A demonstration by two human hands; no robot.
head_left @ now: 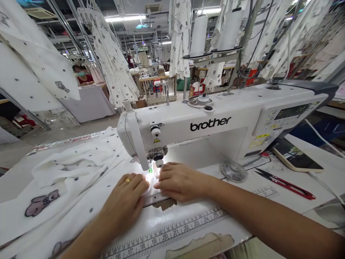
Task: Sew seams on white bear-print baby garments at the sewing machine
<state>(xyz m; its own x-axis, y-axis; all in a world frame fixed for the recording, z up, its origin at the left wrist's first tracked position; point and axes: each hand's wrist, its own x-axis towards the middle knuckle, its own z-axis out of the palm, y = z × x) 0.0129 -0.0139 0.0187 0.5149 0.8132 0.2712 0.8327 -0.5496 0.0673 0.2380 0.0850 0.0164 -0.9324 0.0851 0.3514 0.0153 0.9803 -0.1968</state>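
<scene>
A white fabric (81,169) printed with small dots and purple-grey bears spreads over the left of the sewing table and runs under the needle area of a white Brother sewing machine (178,124). My left hand (132,190), with a ring on one finger, has its fingers bent and pressed together on the cloth just left of the needle. Close on the other side, my right hand (183,181) has thumb and fingers closed at the fabric's edge. The machine's lamp lights the spot between them, beside a green part (150,169). Both sets of fingertips are partly hidden.
Right of the machine arm lie a clear round bobbin case (233,171), red-handled thread snips (285,184) and a phone (298,156). A printed ruler (172,233) runs along the front edge. Thread cones (198,36) stand above; printed garments (107,57) hang behind. A person (83,76) sits far left.
</scene>
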